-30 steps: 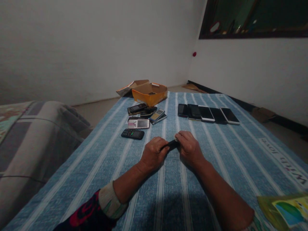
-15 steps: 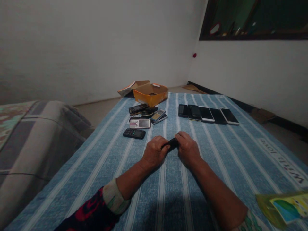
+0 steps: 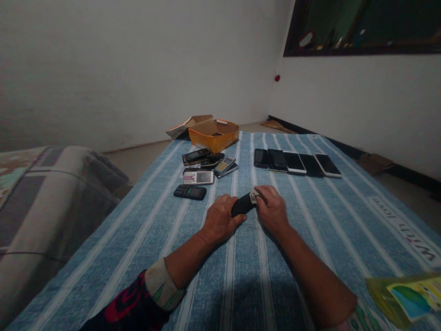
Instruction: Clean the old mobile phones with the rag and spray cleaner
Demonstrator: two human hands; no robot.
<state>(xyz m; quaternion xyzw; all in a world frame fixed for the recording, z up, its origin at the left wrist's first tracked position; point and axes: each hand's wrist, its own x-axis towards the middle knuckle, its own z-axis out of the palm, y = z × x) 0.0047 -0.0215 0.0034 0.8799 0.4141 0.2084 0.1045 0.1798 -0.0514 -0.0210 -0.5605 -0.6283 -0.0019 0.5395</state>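
My left hand is closed round a small black phone, holding it just above the blue striped cloth. My right hand is closed too, pinching a small pale rag against the phone's far end. Beyond my hands on the left lies a loose cluster of keypad phones. To the right of them, a row of smartphones lies side by side, screens up.
An open orange cardboard box sits at the far edge of the cloth. A folded grey blanket lies on the left. A green and yellow printed packet rests at the lower right. White walls close the corner behind.
More of the black phone now shows between my hands, and the pale rag has come into view at its far end. Both hands stay in the same place.
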